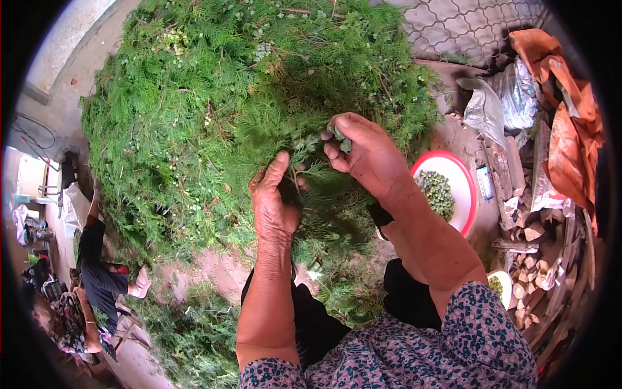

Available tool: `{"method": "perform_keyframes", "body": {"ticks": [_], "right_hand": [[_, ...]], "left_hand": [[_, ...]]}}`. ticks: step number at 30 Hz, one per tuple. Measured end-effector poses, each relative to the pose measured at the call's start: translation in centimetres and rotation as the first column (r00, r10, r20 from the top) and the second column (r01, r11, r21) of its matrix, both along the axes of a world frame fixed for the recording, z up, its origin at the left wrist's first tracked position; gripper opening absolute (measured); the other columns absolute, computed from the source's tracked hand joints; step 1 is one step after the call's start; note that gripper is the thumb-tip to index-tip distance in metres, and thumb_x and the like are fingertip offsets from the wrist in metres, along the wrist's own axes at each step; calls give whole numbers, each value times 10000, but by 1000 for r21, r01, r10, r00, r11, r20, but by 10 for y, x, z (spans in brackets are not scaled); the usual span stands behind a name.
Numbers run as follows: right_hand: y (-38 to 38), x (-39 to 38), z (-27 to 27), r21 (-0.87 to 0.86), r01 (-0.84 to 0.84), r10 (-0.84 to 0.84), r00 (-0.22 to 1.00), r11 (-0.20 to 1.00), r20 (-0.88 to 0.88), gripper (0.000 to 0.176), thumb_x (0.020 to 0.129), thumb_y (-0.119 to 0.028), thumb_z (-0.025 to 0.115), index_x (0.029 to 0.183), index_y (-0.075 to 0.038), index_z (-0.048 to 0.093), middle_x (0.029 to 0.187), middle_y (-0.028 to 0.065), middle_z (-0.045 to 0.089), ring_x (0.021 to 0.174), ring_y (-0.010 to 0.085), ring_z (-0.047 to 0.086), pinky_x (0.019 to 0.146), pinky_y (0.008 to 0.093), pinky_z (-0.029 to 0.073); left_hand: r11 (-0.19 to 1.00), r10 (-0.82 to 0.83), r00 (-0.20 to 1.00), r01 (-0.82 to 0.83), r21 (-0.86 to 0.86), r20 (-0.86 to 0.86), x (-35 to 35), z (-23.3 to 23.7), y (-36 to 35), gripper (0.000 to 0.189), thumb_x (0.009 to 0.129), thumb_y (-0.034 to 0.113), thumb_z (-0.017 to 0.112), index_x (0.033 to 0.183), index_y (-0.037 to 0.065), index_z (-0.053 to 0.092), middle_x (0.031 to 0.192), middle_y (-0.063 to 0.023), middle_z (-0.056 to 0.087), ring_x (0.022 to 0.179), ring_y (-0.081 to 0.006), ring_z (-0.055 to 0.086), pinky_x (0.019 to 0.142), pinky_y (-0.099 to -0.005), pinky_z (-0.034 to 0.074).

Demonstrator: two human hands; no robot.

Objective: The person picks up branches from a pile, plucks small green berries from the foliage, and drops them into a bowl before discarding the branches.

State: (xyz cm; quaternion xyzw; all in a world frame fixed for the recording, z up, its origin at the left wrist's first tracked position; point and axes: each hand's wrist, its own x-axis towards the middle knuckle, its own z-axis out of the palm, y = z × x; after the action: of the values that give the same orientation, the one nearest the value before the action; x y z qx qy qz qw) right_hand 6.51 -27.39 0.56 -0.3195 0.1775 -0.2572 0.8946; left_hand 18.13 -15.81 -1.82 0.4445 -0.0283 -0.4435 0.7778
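Observation:
A leafy green branch (301,152) with small pale cones is held up in front of a large heap of green branches (162,142). My left hand (275,201) grips its stem, thumb pointing up and fingers wrapped round it. Just to the right, my right hand (366,152) is closed at the branch's tip, thumb and fingers pinched on small green cones (343,141). Right of my right forearm, a white basin with a red rim (463,194) holds many green cones, partly hidden by the arm.
At the left another person (97,279) sits beside the heap. Stacked firewood (531,279), an orange sheet (570,136) and plastic sacks (512,97) line the right side. A small bowl (505,285) lies near my right elbow. More branches (194,330) cover the ground near my legs.

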Motion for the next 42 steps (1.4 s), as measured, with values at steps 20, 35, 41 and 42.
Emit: {"method": "perform_keyframes", "body": {"ticks": [20, 35, 41, 42], "right_hand": [[7, 3, -7, -23, 37, -40, 978, 999, -207, 120, 804, -103, 616, 864, -6, 582, 712, 45, 561, 522, 111, 513, 409, 206, 367], [19, 13, -15, -903, 101, -422, 901, 418, -95, 118, 762, -95, 636, 836, -6, 616, 661, 80, 539, 586, 181, 551, 495, 260, 415], [22, 16, -14, -973, 55, -397, 917, 222, -39, 288, 664, 2, 672, 942, -41, 612, 906, 122, 517, 722, 241, 573, 643, 311, 464], [21, 15, -12, -976, 32, -416, 907, 216, -63, 286, 663, 4, 671, 939, -43, 613, 886, 118, 520, 729, 238, 572, 643, 311, 464]], "left_hand": [[990, 56, 995, -45, 130, -85, 4, -5, -2, 158, 780, 229, 613, 813, 100, 528, 611, 5, 484, 529, -110, 429, 502, -236, 355], [995, 11, 990, 2, 98, -141, 3, -6, -1, 140, 796, 175, 613, 873, 68, 567, 681, -1, 541, 587, -108, 498, 479, -245, 383], [995, -3, 995, 14, 103, -102, -5, 7, -3, 174, 770, 166, 656, 886, 67, 572, 707, 0, 556, 569, -106, 492, 467, -236, 374], [995, -3, 995, 14, 103, -103, -5, 5, -3, 174, 770, 166, 656, 886, 67, 572, 707, 0, 556, 569, -106, 492, 467, -236, 374]]}}
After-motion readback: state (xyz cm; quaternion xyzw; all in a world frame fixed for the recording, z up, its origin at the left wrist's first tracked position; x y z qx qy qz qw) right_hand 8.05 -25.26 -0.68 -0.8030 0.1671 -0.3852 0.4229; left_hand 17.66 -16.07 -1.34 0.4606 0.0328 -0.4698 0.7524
